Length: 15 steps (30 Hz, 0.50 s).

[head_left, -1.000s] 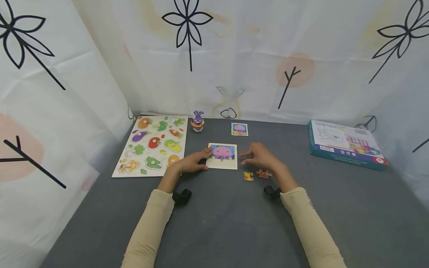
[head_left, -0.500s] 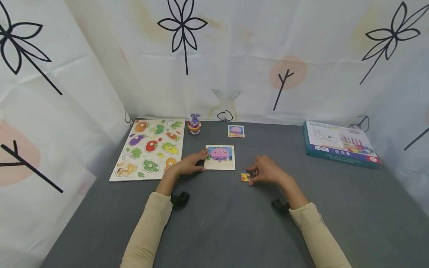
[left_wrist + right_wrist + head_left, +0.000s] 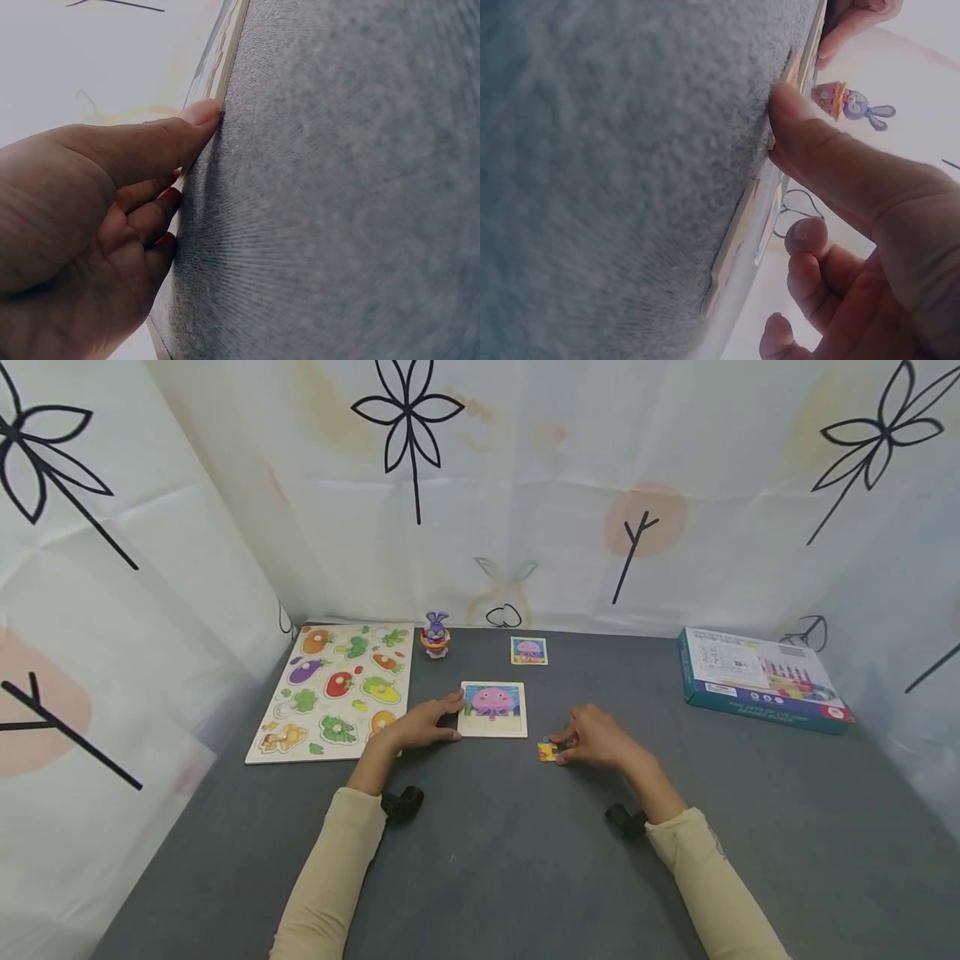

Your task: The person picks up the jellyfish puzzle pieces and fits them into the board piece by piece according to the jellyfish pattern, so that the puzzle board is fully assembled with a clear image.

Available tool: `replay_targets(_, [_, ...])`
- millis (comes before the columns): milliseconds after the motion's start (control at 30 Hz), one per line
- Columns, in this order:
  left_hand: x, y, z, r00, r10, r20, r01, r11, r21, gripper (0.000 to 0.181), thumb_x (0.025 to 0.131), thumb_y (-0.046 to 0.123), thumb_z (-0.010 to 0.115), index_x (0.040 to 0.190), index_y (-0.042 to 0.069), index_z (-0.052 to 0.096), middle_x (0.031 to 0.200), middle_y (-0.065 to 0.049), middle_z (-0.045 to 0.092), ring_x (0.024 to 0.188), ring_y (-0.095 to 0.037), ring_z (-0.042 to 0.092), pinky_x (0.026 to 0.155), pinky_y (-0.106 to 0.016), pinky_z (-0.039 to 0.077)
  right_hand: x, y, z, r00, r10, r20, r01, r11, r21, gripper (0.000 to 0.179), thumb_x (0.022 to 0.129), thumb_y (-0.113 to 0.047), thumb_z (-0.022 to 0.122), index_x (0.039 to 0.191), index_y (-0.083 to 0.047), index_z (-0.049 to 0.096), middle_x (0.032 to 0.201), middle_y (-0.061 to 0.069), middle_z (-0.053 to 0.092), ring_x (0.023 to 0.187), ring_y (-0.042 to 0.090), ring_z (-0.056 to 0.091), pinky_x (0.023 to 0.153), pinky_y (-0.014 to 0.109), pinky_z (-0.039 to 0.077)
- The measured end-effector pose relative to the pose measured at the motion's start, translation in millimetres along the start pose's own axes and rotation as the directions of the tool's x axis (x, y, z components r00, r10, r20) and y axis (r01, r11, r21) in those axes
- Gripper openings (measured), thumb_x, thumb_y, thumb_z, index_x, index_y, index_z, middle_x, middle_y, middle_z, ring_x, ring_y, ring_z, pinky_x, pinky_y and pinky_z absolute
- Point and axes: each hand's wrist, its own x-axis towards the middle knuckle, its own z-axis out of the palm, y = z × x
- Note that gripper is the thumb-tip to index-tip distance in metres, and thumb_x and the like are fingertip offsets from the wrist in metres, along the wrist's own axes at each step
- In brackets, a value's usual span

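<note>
My left hand (image 3: pixel 426 724) touches the left edge of a small puzzle board (image 3: pixel 492 727), which shows a pink octopus over a bare pale strip. In the left wrist view, the thumb (image 3: pixel 161 146) lies along the board's edge, with the other fingers loosely bent below it. To the right of the board, my right hand (image 3: pixel 596 739) pinches a yellow puzzle piece (image 3: pixel 547 753) between thumb and index finger, low at the table. A second puzzle piece (image 3: pixel 733 244) lies flat beside the pinching fingers in the right wrist view; the hand mostly hides it in the head view.
Behind the board lie a small octopus picture card (image 3: pixel 528 651) and a purple rabbit figure (image 3: pixel 436 635). A large vegetable board (image 3: pixel 330 693) lies at the left, partly under my left forearm. A teal-edged box (image 3: pixel 761 681) sits at the right, and a printed curtain (image 3: pixel 540 485) rises behind.
My right hand has come down from beside the puzzle board to the pieces and taken hold of the yellow one. The left hand stays at the board's edge.
</note>
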Motion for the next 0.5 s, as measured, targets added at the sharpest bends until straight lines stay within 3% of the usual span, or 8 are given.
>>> replay_targets(500, [0.4, 1.0, -0.9, 1.000, 0.001, -0.002, -0.001, 1.000, 0.005, 0.065, 0.089, 0.020, 0.061, 0.142, -0.001, 0.030, 0.152, -0.016, 0.019, 0.140, -0.033, 0.019, 0.112, -0.051, 0.017, 10.3, 6.2, -0.9, 0.981, -0.194, -0.027, 0.195, 0.981, 0.023, 0.023, 0.069, -0.019, 0.079, 0.088, -0.007, 0.076, 0.073, 0.001, 0.051, 0.068, 0.011, 0.035, 0.062, 0.024, 0.027])
